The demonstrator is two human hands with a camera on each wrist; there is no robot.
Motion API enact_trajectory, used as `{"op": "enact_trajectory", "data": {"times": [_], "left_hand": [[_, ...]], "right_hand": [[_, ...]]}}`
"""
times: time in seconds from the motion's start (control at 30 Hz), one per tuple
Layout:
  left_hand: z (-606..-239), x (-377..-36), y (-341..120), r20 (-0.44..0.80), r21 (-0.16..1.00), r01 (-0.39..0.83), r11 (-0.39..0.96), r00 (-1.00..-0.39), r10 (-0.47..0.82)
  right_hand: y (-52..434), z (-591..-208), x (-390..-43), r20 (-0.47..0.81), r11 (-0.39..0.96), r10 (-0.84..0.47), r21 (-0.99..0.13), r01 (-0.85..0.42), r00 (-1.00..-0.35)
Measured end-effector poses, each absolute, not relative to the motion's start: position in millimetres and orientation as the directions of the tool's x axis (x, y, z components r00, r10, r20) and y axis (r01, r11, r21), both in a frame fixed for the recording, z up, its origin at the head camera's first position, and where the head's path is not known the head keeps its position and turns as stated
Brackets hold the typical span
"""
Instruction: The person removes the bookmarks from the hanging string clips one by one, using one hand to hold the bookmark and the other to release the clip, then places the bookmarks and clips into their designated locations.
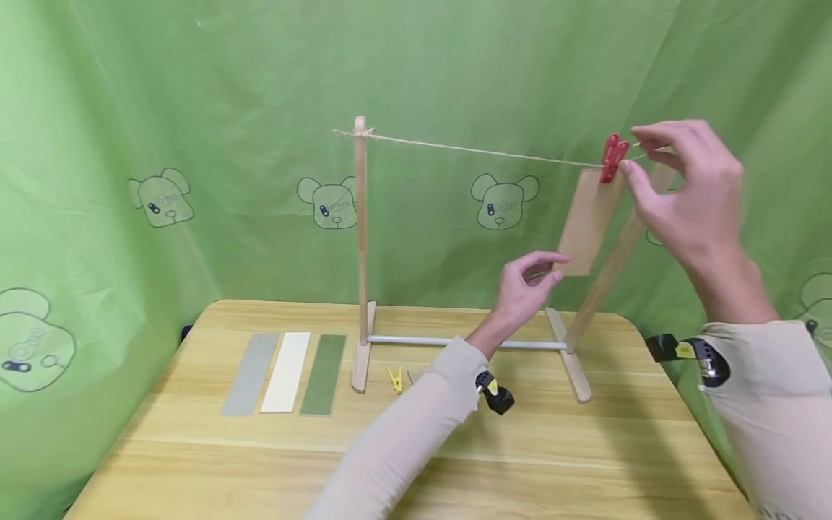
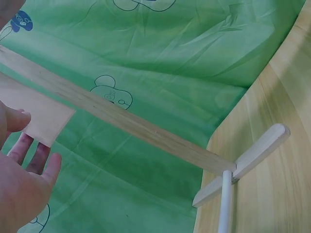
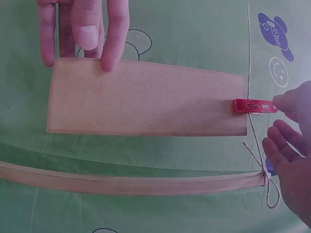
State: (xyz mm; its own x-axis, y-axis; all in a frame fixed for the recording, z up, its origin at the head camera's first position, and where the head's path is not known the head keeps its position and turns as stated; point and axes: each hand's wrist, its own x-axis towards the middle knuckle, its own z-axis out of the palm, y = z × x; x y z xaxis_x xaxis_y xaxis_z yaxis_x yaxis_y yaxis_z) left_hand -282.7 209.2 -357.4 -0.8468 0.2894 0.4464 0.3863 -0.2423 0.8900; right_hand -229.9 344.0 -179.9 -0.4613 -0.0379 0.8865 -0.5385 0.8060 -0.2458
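Observation:
A red clothespin [image 1: 611, 160] clips a tan rectangular card [image 1: 586, 224] to the string [image 1: 481, 152] near the right post. My right hand [image 1: 698, 180] is raised beside the clothespin, its thumb tip close to the handle and the fingers apart from the thumb. In the right wrist view, a fingertip meets the end of the clothespin [image 3: 255, 106], and the right hand [image 3: 294, 150] is partly cut off. Lower down, my left hand [image 1: 523, 289] is at the card's lower left edge. Its extended fingers touch the card [image 3: 146, 99] loosely, without a firm grip.
The string runs between two wooden posts [image 1: 361, 238] joined low by a white rod [image 1: 416, 339]. Grey [image 1: 250, 374], white [image 1: 286, 372] and green [image 1: 323, 375] cards lie on the wooden table [image 1: 227, 462]. A yellow clothespin [image 1: 395, 380] lies near the left foot, and a green curtain [image 1: 422, 65] hangs behind.

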Motion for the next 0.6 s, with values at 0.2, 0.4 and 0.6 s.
{"op": "enact_trajectory", "data": {"times": [0.2, 0.4, 0.6], "left_hand": [[-356.0, -280.0, 209.3, 0.478, 0.874, 0.424, -0.236, -0.838, 0.265], [-352.8, -269.6, 208.6, 0.538, 0.84, 0.492, -0.228, -0.809, 0.237], [-351.0, -260.6, 206.2, 0.586, 0.809, 0.551, -0.205, -0.784, 0.205]], "right_hand": [[335.8, -173.2, -226.2, 0.875, 0.808, -0.035, -0.259, -0.529, -0.483], [345.9, -172.8, -237.5, 0.87, 0.821, -0.077, -0.222, -0.526, -0.487], [354.3, -169.0, -247.4, 0.842, 0.847, -0.121, -0.189, -0.497, -0.527]]}}
